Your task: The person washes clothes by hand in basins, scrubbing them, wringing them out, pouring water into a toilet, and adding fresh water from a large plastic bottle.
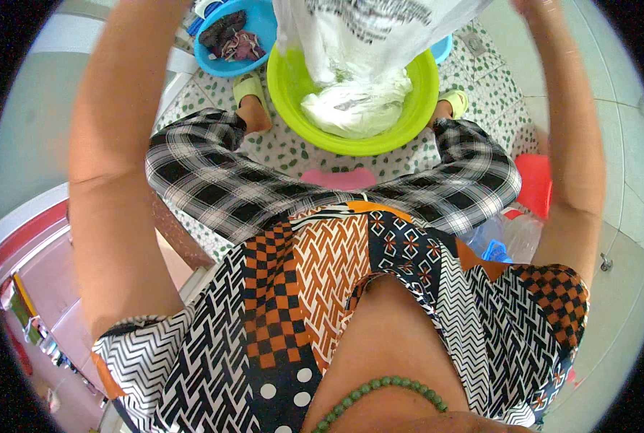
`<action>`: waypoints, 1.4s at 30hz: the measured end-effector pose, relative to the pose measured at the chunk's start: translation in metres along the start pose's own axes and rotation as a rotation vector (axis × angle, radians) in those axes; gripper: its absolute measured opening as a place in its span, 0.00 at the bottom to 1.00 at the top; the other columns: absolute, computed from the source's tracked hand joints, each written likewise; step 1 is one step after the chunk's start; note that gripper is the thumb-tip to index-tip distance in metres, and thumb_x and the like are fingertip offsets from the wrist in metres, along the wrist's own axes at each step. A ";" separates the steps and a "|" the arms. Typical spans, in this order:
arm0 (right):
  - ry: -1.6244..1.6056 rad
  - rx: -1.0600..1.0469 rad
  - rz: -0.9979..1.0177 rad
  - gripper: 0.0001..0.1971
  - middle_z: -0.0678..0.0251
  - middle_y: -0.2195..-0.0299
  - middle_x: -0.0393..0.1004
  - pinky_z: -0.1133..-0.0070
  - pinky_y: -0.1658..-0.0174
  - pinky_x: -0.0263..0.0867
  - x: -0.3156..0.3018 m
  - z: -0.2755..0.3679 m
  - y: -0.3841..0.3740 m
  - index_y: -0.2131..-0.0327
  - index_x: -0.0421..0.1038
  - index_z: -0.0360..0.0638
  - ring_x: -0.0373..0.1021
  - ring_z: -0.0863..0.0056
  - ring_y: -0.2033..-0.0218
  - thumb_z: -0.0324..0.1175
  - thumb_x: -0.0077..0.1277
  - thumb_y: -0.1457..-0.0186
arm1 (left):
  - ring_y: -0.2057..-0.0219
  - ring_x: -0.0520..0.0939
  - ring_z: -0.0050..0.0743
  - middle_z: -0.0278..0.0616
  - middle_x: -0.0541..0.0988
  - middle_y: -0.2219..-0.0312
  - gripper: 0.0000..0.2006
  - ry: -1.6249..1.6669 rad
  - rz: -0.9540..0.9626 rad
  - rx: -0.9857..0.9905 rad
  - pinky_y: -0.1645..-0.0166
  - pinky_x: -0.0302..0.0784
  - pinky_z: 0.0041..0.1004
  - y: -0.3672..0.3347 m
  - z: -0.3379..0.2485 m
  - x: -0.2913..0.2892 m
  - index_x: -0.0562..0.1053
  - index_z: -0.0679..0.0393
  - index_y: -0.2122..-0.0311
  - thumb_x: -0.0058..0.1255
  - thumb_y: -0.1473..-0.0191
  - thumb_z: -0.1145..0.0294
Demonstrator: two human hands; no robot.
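A wet-looking white cloth with dark print point(380, 36), perhaps a shirt, is stretched up out of a lime-green basin point(351, 147). Its lower end lies bunched inside the basin. Both my arms reach forward and up on either side of the cloth. My left hand is beyond the top edge of the picture. Only a sliver of my right hand point(535, 4) shows at the top edge, to the right of the cloth; its fingers are cut off, so its grip is hidden.
A blue basin point(217, 69) with dark and reddish cloths point(239, 47) stands at the far left. Another blue rim point(443, 49) shows behind the green basin. My slippered feet flank it on pebble-patterned tiles. A pink object point(340, 179), a red object point(533, 184) and clear plastic bottles point(520, 237) are nearer.
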State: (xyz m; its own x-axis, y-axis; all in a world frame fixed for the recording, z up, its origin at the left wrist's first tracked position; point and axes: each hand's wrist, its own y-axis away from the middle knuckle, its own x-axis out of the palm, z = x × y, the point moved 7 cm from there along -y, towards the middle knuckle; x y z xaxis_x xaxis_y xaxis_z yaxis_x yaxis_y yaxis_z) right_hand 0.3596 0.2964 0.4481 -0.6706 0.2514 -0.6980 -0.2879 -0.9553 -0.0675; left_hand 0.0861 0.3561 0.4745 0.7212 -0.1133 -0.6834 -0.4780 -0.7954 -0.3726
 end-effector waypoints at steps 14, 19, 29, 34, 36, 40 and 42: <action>0.616 -0.299 0.301 0.25 0.67 0.42 0.53 0.52 0.47 0.50 0.212 -0.136 0.173 0.48 0.58 0.70 0.50 0.47 0.44 0.37 0.47 0.51 | 0.41 0.40 0.66 0.40 0.39 0.39 0.31 -0.405 0.400 -0.533 0.47 0.44 0.68 0.229 0.054 0.250 0.53 0.30 0.43 0.49 0.52 0.61; 0.596 -0.092 0.384 0.28 0.67 0.42 0.52 0.51 0.44 0.39 0.236 -0.166 0.178 0.47 0.56 0.72 0.46 0.54 0.41 0.36 0.48 0.53 | 0.40 0.41 0.57 0.42 0.41 0.39 0.31 -0.362 0.377 -0.513 0.44 0.37 0.65 0.233 0.065 0.261 0.55 0.33 0.43 0.50 0.53 0.66; 0.606 -0.261 0.444 0.25 0.55 0.49 0.60 0.63 0.44 0.47 0.232 -0.125 0.169 0.50 0.62 0.46 0.52 0.58 0.44 0.35 0.48 0.55 | 0.45 0.60 0.53 0.50 0.58 0.45 0.31 -0.213 0.546 -0.605 0.42 0.50 0.47 0.238 0.086 0.257 0.56 0.54 0.44 0.46 0.54 0.60; 0.306 -0.095 0.327 0.17 0.53 0.60 0.69 0.69 0.56 0.62 0.221 -0.179 0.146 0.58 0.68 0.41 0.65 0.60 0.57 0.33 0.46 0.53 | 0.52 0.69 0.51 0.54 0.68 0.53 0.27 0.287 0.442 -0.669 0.47 0.61 0.39 0.200 0.099 0.255 0.63 0.63 0.49 0.46 0.54 0.60; -0.056 0.071 0.245 0.16 0.52 0.64 0.71 0.69 0.59 0.63 0.210 -0.186 0.148 0.59 0.69 0.40 0.68 0.56 0.62 0.30 0.45 0.54 | 0.55 0.71 0.51 0.56 0.71 0.56 0.26 0.409 0.237 -0.755 0.50 0.64 0.37 0.199 0.108 0.244 0.65 0.64 0.51 0.46 0.53 0.60; -0.099 -0.037 0.257 0.14 0.51 0.67 0.72 0.71 0.61 0.63 0.185 -0.155 0.139 0.61 0.69 0.38 0.69 0.56 0.65 0.32 0.44 0.51 | 0.53 0.70 0.51 0.59 0.70 0.56 0.26 0.306 0.007 -0.690 0.49 0.63 0.35 0.190 0.119 0.232 0.64 0.68 0.52 0.47 0.52 0.59; -0.016 -0.166 0.087 0.14 0.53 0.70 0.72 0.72 0.63 0.63 0.151 -0.133 0.127 0.62 0.69 0.38 0.69 0.58 0.67 0.33 0.43 0.50 | 0.52 0.70 0.51 0.59 0.70 0.56 0.26 0.348 0.003 -0.626 0.48 0.63 0.35 0.163 0.082 0.203 0.65 0.68 0.52 0.47 0.52 0.58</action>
State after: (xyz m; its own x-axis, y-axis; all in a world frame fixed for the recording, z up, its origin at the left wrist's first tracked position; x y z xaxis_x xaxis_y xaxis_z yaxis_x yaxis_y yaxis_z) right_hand 0.3129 0.1925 0.2389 -0.6989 0.1676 -0.6953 -0.1120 -0.9858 -0.1250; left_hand 0.1139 0.2524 0.2237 0.8883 -0.2163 -0.4051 -0.1781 -0.9753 0.1303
